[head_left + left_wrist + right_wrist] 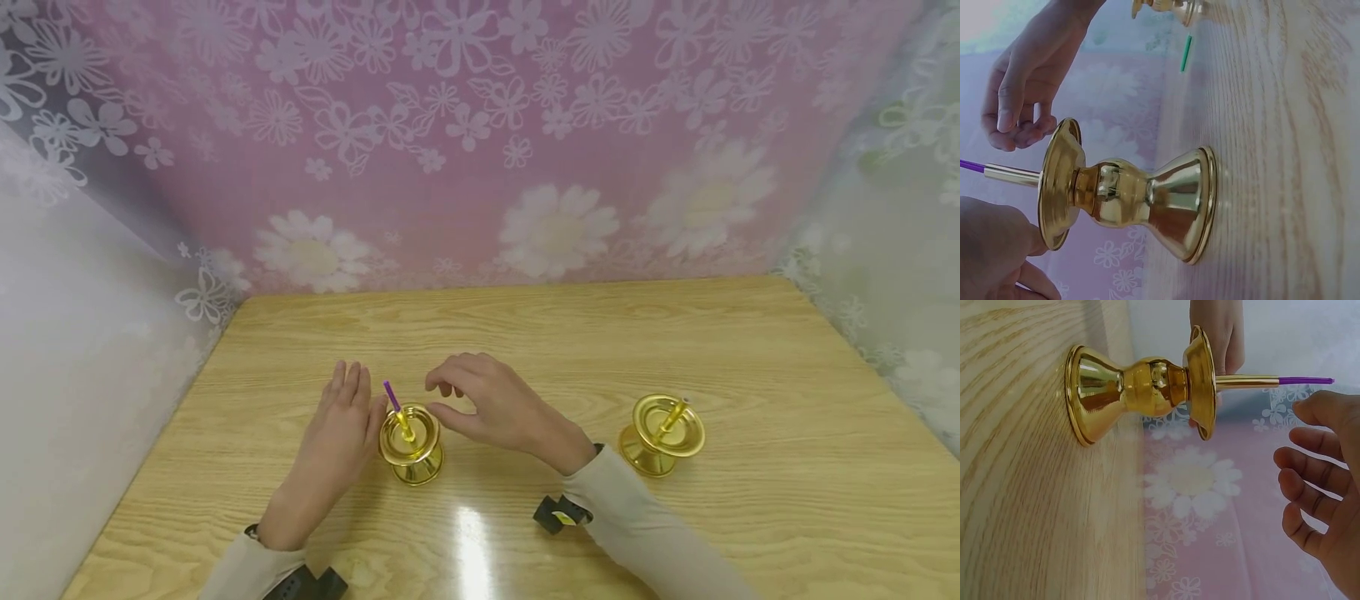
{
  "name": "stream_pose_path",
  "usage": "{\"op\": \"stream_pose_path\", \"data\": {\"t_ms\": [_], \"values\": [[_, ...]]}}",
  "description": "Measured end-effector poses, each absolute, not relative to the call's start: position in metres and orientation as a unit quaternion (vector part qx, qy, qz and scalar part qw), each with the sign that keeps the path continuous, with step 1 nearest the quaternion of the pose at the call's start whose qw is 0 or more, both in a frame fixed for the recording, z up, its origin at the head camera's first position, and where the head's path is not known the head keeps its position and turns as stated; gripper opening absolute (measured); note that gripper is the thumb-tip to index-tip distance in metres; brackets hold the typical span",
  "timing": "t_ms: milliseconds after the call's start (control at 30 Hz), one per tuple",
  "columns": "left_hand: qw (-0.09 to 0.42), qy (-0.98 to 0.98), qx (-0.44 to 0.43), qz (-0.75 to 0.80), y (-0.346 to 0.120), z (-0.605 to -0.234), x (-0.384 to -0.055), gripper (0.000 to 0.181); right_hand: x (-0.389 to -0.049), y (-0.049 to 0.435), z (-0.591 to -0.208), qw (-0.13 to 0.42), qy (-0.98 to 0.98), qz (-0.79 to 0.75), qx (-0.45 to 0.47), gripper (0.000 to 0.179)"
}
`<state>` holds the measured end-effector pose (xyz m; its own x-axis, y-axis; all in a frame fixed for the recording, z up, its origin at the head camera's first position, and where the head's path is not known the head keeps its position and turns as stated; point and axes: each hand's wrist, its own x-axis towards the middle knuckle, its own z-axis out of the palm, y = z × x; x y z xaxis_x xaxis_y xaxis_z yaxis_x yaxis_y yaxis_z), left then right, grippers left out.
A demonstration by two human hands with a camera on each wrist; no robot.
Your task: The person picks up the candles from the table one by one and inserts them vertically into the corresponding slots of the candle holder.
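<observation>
A shiny gold candle holder (417, 472) stands upright on the table in front of me. Its central tube carries a thin purple stick (1305, 380), like a slim candle. My left hand (337, 437) is to its left with fingers extended, the thumb close to the dish rim; whether they touch I cannot tell. On the other side hovers my right hand (487, 404), fingers loosely bent and holding nothing, its thumb near the rim. A second gold candle holder (649, 454) stands farther right, beyond my right wrist.
Light wood grain covers the table (787, 358). A short green stick (1186, 53) appears near the second holder in the left wrist view. Flowered pink cloth (435, 192) hangs behind the table's back edge, and pale cloth (90, 333) borders the left side.
</observation>
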<state>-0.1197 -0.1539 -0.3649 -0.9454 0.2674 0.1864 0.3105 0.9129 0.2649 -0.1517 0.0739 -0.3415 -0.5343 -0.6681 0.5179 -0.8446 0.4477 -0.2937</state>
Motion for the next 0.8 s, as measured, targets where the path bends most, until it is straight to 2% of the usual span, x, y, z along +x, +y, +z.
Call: {"op": "stream_pose_path", "data": {"t_ms": [633,800], "values": [[0.079,-0.976,-0.138,-0.149,-0.156,-0.358,-0.103,0.048,-0.152,0.113,-0.333,0.186,-0.849,0.252,0.425,0.013],[0.129,-0.969,-0.14,-0.156,-0.159,-0.35,-0.101,0.042,-0.151,0.141,-0.323,0.213,-0.854,0.239,0.41,0.017]]}}
